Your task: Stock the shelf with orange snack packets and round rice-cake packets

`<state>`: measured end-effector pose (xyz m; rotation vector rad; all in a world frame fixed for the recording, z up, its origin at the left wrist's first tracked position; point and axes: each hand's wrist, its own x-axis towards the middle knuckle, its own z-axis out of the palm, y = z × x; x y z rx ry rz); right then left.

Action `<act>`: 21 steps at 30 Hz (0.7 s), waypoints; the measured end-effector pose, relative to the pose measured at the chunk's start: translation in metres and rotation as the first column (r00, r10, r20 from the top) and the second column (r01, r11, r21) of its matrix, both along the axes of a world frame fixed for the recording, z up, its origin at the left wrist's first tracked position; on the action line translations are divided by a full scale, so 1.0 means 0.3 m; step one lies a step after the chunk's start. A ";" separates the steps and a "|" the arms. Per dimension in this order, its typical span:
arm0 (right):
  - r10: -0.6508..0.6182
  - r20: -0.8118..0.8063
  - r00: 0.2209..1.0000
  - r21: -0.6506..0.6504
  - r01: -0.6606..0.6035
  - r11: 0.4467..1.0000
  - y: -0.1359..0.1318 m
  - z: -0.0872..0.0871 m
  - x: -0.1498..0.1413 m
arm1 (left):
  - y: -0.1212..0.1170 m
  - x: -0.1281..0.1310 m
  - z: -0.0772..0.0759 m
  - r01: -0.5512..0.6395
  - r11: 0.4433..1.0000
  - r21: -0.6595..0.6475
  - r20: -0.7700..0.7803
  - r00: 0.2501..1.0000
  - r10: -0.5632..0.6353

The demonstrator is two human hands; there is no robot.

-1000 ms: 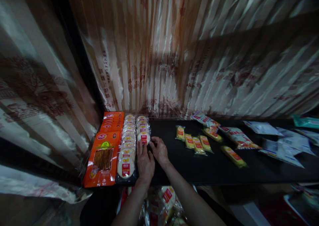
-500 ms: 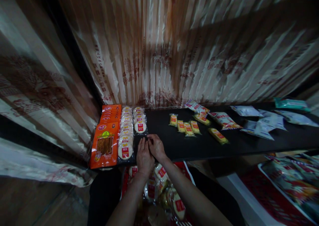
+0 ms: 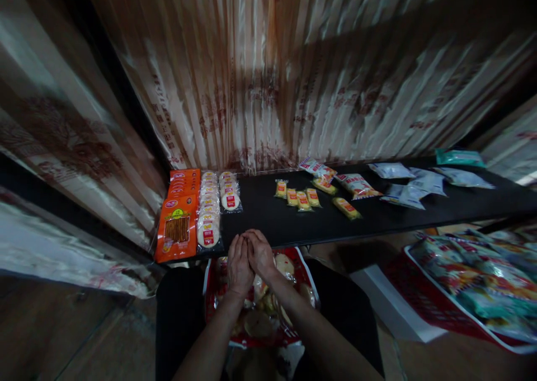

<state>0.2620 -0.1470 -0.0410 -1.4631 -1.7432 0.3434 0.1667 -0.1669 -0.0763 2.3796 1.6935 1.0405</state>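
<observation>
My left hand point(image 3: 239, 266) and my right hand point(image 3: 259, 253) meet at the shelf's front edge, above a red basket point(image 3: 206, 294) of wrapped round crackers between my knees. Both have their fingers drawn together and bent downward, the right fingertips touching the left hand. Whatever they may hold is hidden beneath them. Just beyond, on the black shelf point(image 3: 268, 224), lies a long overlapping row of round white rice crackers point(image 3: 208, 230) in clear wrappers. Beside it runs a shorter row of the same crackers point(image 3: 230, 201).
Orange snack packets point(image 3: 177, 227) overlap at the shelf's left end. Small yellow packets point(image 3: 304, 201), a red-and-white bag point(image 3: 357, 185), pale bags point(image 3: 425, 180) and a green packet point(image 3: 460, 158) lie rightward. Another red basket point(image 3: 413, 291) full of bags stands at lower right. Printed sheeting point(image 3: 268, 90) hangs behind.
My hands have drawn back from the shelf surface to its front edge, staying together. The camera view has shifted, and more of both baskets shows. The cracker rows look unchanged.
</observation>
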 end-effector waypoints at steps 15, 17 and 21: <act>0.142 -0.007 0.990 -0.323 -0.136 0.937 -0.326 -0.179 0.030 | -0.285 -0.020 -0.174 0.019 0.885 -0.466 -0.064 0.996 -0.055; 0.103 -0.015 0.995 -0.407 -0.100 0.908 -0.368 -0.234 0.044 | -0.325 -0.025 -0.219 0.001 0.843 -0.538 -0.059 0.997 -0.039; 0.040 -0.107 0.993 -0.391 -0.079 0.917 -0.426 -0.324 0.070 | -0.354 -0.045 -0.242 0.034 0.850 -0.526 -0.003 0.999 -0.042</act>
